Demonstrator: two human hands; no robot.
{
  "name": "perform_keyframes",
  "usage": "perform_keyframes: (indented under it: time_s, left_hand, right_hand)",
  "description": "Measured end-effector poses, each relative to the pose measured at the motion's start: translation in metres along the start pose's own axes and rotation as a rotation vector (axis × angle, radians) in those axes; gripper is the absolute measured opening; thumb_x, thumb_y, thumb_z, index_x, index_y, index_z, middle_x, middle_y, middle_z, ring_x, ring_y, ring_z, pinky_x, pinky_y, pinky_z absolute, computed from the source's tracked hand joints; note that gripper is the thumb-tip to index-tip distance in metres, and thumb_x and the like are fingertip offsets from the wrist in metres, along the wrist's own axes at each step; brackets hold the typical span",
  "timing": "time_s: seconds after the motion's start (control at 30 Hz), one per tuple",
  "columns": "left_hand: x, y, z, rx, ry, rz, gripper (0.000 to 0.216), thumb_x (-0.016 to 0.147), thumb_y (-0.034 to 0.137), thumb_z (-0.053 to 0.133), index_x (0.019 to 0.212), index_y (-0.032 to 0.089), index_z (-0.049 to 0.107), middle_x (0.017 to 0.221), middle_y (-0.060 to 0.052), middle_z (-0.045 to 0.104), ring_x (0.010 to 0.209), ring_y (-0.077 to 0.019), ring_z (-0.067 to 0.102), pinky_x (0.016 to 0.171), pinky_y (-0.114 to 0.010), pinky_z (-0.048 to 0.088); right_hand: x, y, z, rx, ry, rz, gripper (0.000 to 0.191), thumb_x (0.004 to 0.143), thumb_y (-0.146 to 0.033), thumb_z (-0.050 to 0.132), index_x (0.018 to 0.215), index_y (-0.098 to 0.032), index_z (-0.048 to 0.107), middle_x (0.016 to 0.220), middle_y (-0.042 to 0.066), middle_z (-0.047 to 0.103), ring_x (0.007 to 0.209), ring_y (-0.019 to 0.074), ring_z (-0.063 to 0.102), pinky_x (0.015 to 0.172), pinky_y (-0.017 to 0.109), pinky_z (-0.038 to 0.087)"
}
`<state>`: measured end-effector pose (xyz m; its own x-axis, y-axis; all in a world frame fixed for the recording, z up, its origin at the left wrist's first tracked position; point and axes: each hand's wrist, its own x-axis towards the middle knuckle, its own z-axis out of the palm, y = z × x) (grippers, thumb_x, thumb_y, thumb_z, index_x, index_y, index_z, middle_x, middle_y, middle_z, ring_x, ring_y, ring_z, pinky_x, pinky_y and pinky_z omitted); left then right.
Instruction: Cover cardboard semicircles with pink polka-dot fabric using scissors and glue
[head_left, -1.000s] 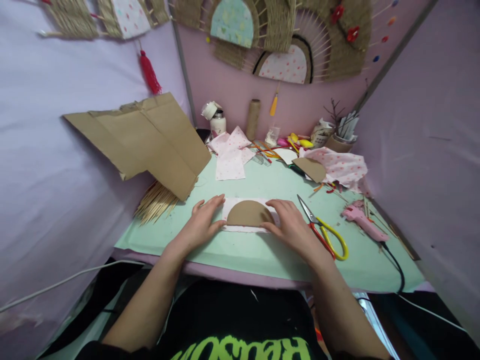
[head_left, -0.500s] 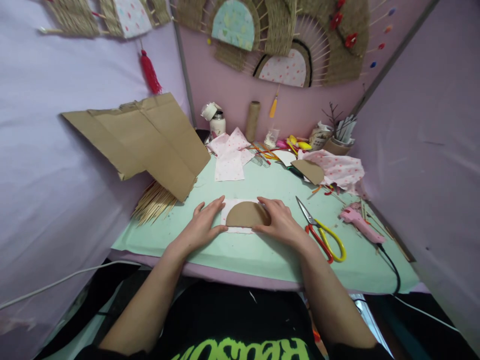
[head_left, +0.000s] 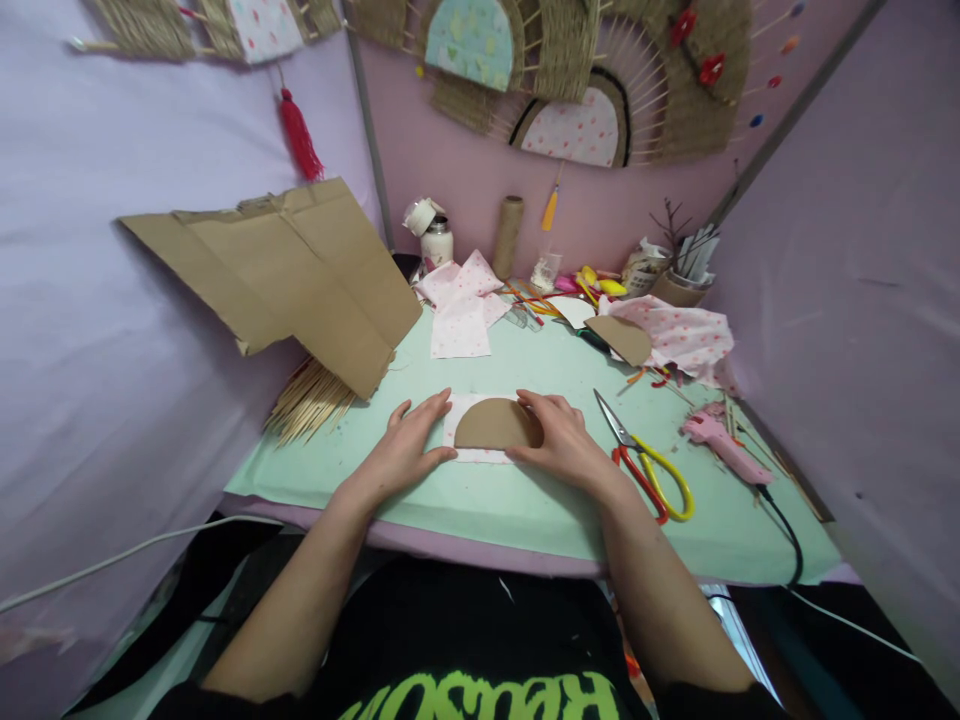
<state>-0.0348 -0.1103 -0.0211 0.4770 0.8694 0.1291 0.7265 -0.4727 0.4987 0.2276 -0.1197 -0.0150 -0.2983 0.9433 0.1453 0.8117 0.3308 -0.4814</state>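
Possibly, in the head view, the cardboard half-disc (head_left: 495, 424) could be skewed on the patterned cloth (head_left: 480, 457) if pushed unevenly. Near the desk's (head_left: 480, 515) front edge, it was flanked by the open left hand (head_left: 411, 440) and overlapped at its right end by the spread right hand (head_left: 564, 440).

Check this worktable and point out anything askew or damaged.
The big cardboard on the left looks odd: it slants over a pile of sticks, its upper edge ragged. Between the left hand and right hand, the half-round card on the cloth shows no obvious damage.
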Motion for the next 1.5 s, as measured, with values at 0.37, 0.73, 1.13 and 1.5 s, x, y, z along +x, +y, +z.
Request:
perform_keyframes:
  time_s: [0.37,0.73,1.13,1.5]
  left_hand:
    - [0.000,0.000,0.001,0.006,0.003,-0.005,0.074,0.084,0.040,0.055,0.145,0.028,0.016,0.146,-0.009,0.039,0.135,-0.0222,0.035,0.112,-0.047,0.014]
    - [0.000,0.001,0.000,0.012,-0.005,-0.005,0.075,0.084,0.041,0.054,0.145,0.026,0.015,0.146,-0.009,0.038,0.134,-0.0215,0.036,0.113,-0.046,0.014]
    - [0.001,0.002,0.001,0.019,-0.008,-0.010,0.071,0.084,0.041,0.053,0.144,0.025,0.020,0.147,-0.010,0.037,0.134,-0.0219,0.037,0.113,-0.046,0.015]
    - [0.001,0.047,0.017,0.104,0.204,0.108,0.049,0.091,0.033,0.041,0.137,0.019,0.034,0.140,-0.010,0.047,0.135,-0.0222,0.033,0.112,-0.046,0.021]
  right_hand:
    - [0.000,0.001,0.001,0.007,0.005,0.001,0.074,0.069,-0.041,0.068,0.135,-0.026,0.039,0.125,0.010,0.054,0.120,0.0299,0.041,0.096,0.046,0.032]
    - [-0.001,-0.001,0.000,0.026,0.012,0.001,0.071,0.070,-0.039,0.067,0.134,-0.027,0.041,0.123,0.011,0.055,0.119,0.0308,0.042,0.097,0.048,0.031]
    - [-0.002,0.001,0.001,0.016,0.010,0.003,0.071,0.070,-0.041,0.068,0.134,-0.027,0.041,0.125,0.011,0.054,0.122,0.0298,0.041,0.098,0.046,0.031]
    - [-0.005,0.012,-0.005,0.211,0.653,0.131,0.023,0.085,-0.027,0.046,0.102,-0.020,0.060,0.101,0.009,0.065,0.097,0.0230,0.058,0.088,0.040,0.043]
